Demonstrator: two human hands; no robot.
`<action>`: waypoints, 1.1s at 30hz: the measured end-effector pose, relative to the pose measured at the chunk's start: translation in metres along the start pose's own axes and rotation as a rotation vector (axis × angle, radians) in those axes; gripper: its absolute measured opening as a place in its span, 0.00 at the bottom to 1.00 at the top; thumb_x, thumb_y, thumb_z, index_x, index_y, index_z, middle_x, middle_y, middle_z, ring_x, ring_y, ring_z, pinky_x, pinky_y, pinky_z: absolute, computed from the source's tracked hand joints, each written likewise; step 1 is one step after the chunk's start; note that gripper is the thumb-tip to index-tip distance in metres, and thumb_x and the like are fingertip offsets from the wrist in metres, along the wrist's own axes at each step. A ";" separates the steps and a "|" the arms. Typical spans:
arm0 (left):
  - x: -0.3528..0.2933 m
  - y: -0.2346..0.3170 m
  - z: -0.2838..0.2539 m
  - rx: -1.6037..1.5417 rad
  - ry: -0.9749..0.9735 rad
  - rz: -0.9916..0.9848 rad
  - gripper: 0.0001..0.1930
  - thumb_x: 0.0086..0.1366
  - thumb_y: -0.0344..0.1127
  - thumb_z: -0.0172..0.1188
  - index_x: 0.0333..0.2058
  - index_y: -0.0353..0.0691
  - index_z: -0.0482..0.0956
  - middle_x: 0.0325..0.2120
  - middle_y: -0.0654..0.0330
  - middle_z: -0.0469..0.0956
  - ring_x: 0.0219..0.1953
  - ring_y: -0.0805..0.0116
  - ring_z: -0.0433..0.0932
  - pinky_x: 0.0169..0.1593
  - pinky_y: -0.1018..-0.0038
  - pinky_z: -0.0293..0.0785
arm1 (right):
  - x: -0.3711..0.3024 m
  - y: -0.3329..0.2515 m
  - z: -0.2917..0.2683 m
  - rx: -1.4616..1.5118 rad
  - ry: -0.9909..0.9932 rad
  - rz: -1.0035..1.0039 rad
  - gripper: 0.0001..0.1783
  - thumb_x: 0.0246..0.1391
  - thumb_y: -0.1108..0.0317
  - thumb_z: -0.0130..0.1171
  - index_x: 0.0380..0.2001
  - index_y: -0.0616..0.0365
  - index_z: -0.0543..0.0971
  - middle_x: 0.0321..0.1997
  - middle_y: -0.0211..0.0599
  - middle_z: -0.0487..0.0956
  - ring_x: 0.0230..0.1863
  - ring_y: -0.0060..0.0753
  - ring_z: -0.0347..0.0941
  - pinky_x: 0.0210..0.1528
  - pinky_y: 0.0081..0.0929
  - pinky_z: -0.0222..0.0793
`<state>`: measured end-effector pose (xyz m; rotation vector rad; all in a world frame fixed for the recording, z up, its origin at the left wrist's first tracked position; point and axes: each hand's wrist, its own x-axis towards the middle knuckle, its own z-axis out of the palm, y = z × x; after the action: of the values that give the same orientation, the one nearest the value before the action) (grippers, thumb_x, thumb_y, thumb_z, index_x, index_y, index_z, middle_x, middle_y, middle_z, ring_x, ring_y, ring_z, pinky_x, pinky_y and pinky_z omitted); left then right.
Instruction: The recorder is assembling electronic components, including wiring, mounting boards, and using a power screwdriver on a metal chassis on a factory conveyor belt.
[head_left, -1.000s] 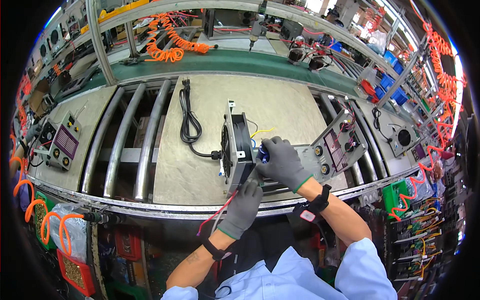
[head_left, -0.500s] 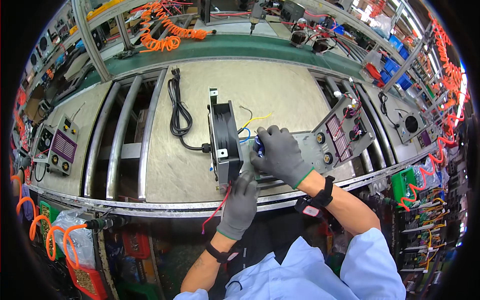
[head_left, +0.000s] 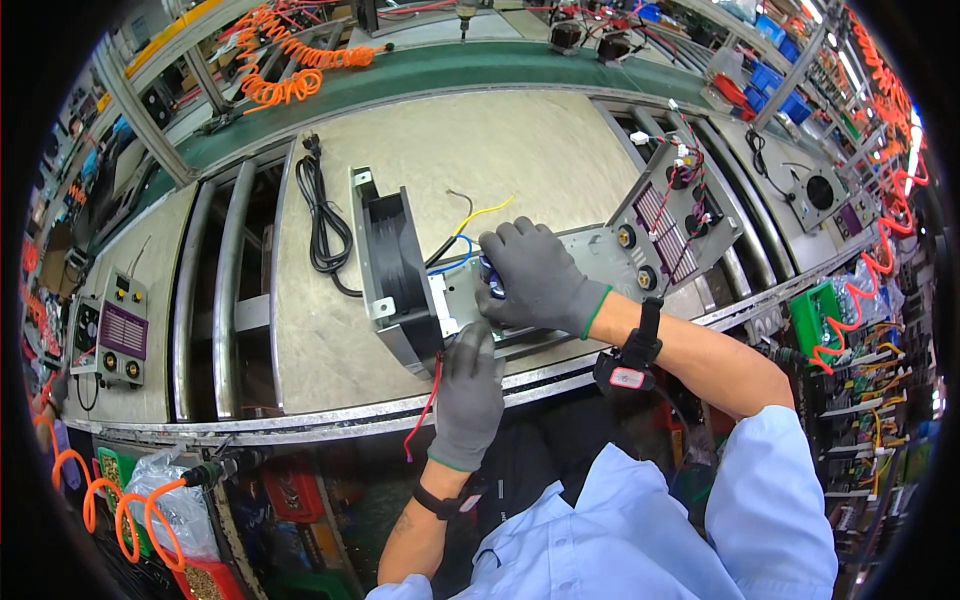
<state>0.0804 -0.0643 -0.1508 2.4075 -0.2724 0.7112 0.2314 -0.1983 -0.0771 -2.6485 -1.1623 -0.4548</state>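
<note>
A grey metal chassis (head_left: pixel 590 262) lies on the bench board, with a black fan (head_left: pixel 393 245) in its upright left panel and a slotted front panel (head_left: pixel 675 215) at its right end. My right hand (head_left: pixel 540 277), in a grey glove, is closed round a dark blue object (head_left: pixel 491 277) over the base plate; the glove hides most of it, so its kind is unclear. My left hand (head_left: pixel 468 385), also gloved, has its fingers together at the chassis's near edge, beside the fan panel's lower corner. A red wire (head_left: pixel 424 412) hangs there. Yellow and blue wires (head_left: pixel 470 232) rise behind the panel.
A coiled black power cord (head_left: pixel 325 225) lies left of the chassis. Metal rollers (head_left: pixel 235 290) flank the board (head_left: pixel 480 130). Similar units stand at left (head_left: pixel 122 325) and right (head_left: pixel 825 200). Orange coiled hoses (head_left: pixel 285 60) hang around; a green bin (head_left: pixel 817 318) sits at front right.
The camera view has shifted, and the fan panel now looks more tilted to the left. My right hand keeps hold of the dark blue object; my left hand stays at the chassis's near edge.
</note>
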 end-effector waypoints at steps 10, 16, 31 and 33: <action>0.004 0.001 -0.001 0.052 -0.120 -0.032 0.19 0.63 0.27 0.65 0.53 0.34 0.80 0.57 0.49 0.76 0.57 0.46 0.75 0.61 0.55 0.74 | -0.002 0.006 0.004 0.073 -0.045 0.018 0.26 0.44 0.54 0.69 0.41 0.62 0.77 0.38 0.48 0.77 0.44 0.50 0.76 0.46 0.46 0.72; 0.008 0.001 -0.002 0.033 -0.126 0.010 0.17 0.66 0.26 0.62 0.54 0.32 0.77 0.56 0.49 0.74 0.58 0.46 0.75 0.62 0.57 0.74 | 0.001 0.010 0.001 0.102 -0.093 0.028 0.27 0.44 0.52 0.68 0.41 0.62 0.77 0.39 0.47 0.78 0.45 0.50 0.75 0.46 0.46 0.72; 0.023 -0.037 0.002 0.097 -0.160 0.121 0.21 0.64 0.34 0.66 0.54 0.33 0.75 0.54 0.45 0.75 0.55 0.43 0.74 0.59 0.55 0.74 | 0.011 0.013 0.006 0.057 0.037 0.083 0.26 0.45 0.50 0.67 0.39 0.60 0.77 0.38 0.49 0.78 0.44 0.53 0.76 0.46 0.48 0.73; 0.019 -0.039 0.003 0.090 -0.156 0.155 0.15 0.64 0.34 0.66 0.46 0.33 0.77 0.50 0.46 0.76 0.54 0.42 0.73 0.59 0.54 0.73 | 0.012 0.012 0.007 0.026 -0.016 0.086 0.28 0.45 0.49 0.68 0.41 0.61 0.78 0.41 0.49 0.80 0.46 0.51 0.77 0.48 0.47 0.74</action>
<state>0.1112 -0.0360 -0.1618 2.5529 -0.5053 0.6150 0.2492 -0.1964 -0.0802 -2.6719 -1.0468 -0.4002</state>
